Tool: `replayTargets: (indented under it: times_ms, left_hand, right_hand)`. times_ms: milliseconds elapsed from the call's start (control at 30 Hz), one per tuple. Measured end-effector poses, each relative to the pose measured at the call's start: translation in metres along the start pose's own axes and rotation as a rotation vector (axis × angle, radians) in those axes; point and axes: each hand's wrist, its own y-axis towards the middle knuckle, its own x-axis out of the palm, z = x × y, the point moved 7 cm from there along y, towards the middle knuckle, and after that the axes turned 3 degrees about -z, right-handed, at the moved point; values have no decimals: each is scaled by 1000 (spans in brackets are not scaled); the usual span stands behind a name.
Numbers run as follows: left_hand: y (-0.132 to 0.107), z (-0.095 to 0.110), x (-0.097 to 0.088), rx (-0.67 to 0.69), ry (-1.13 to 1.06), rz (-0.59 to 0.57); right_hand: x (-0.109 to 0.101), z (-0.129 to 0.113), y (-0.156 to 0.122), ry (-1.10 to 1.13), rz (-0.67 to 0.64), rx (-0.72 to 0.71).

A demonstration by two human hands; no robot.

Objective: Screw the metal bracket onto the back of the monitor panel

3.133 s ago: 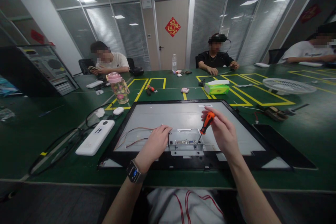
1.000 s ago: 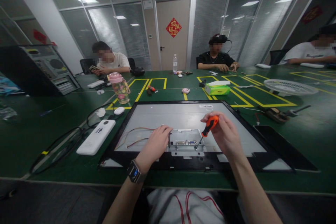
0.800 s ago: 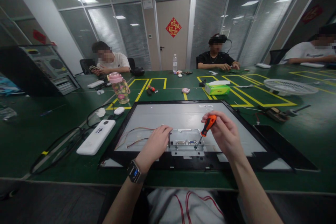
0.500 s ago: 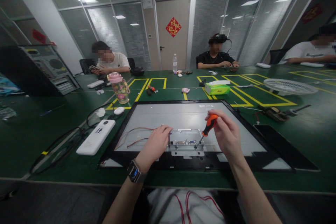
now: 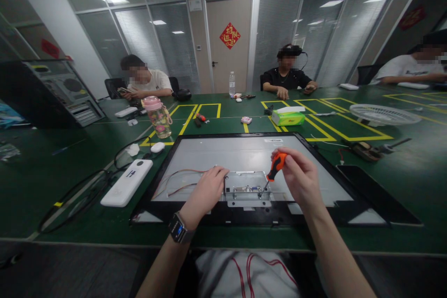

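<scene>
My right hand [image 5: 301,178] grips an orange and black screwdriver [image 5: 277,166], its handle tilted up to the right. The shaft slants down to the row of ports on a metal bracket [image 5: 247,179]; whether the tip sits in a screw is too small to tell. My left hand [image 5: 206,189] lies with stretched fingers against the bracket's left edge, a watch on its wrist. The bracket is on the grey back of a flat display panel [image 5: 216,151] with a black frame, lying flat on the table. Thin wires [image 5: 181,174] run over the panel left of my hand.
Left of the panel are a white power bank [image 5: 127,182], black cables [image 5: 75,200] and a pink-lidded bottle [image 5: 157,116]. A computer case [image 5: 59,91] stands far left. Beyond the panel is a green tissue pack [image 5: 289,117]; a racket [image 5: 382,114] lies right. Several people sit across the table.
The screwdriver handle and my right hand have shifted slightly left and down, with the shaft still at the ports. My left hand stays put. The person opposite has moved their hands apart.
</scene>
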Motion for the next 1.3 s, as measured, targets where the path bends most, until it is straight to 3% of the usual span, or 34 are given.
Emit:
replayTargets:
  times_ms: [133, 367, 700, 933, 1133, 1300]
  left_hand:
    - [0, 1, -1, -7, 1, -9]
    - [0, 1, -1, -7, 5, -25]
    - [1, 2, -1, -29, 20, -47]
    - [0, 1, 0, -22, 13, -25]
    - [0, 0, -2, -24, 1, -23]
    - [-1, 1, -1, -11, 3, -14]
  right_hand:
    - [0, -3, 1, 36, 0, -22]
    - [6, 2, -1, 116, -58, 92]
    - [9, -2, 2, 108, -98, 27]
    - [2, -1, 3, 91, -17, 15]
    - [8, 5, -1, 99, -73, 131]
    - [8, -1, 0, 66, -85, 56]
